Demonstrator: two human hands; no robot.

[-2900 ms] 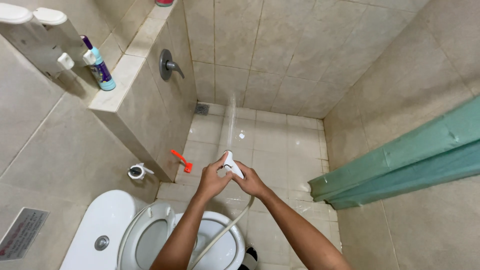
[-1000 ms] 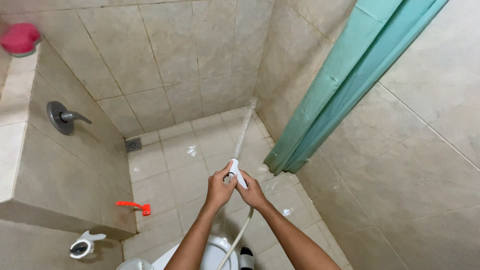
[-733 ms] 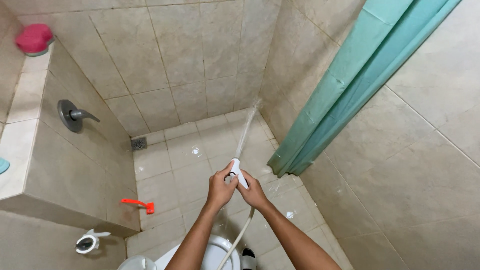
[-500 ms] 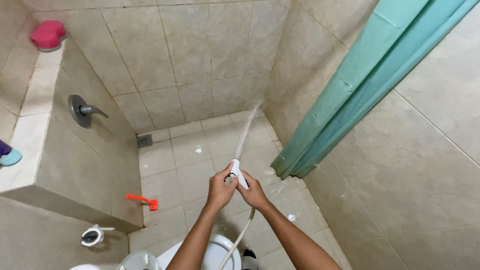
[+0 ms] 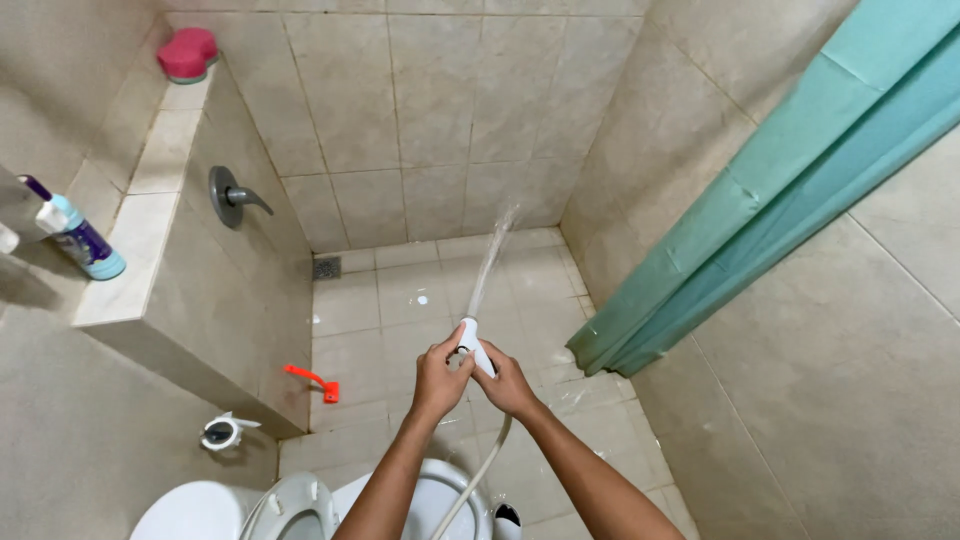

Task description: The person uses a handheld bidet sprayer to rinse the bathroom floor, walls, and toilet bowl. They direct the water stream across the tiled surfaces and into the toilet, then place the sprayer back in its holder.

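Observation:
Both my hands hold a white hand sprayer (image 5: pixel 473 345) in the middle of the head view. My left hand (image 5: pixel 440 377) wraps the left side of its body, thumb near the trigger. My right hand (image 5: pixel 506 382) grips it from the right. A thin jet of water (image 5: pixel 492 258) shoots from the nozzle toward the far tiled wall and the wet floor (image 5: pixel 400 300). The sprayer's pale hose (image 5: pixel 478 476) hangs down between my forearms toward the toilet (image 5: pixel 290 505).
A low tiled wall (image 5: pixel 200 250) stands at left with a metal tap handle (image 5: pixel 232 195), a pink object (image 5: pixel 187 52) and a bottle (image 5: pixel 75 235) on its ledge. An orange piece (image 5: pixel 312 380), a floor drain (image 5: pixel 326 267) and a teal curtain (image 5: pixel 780 190) at right.
The view has swung from the left to the right corner and then partly back left, bringing the bottle and toilet into sight. My hands keep their hold on the sprayer and the jet keeps running.

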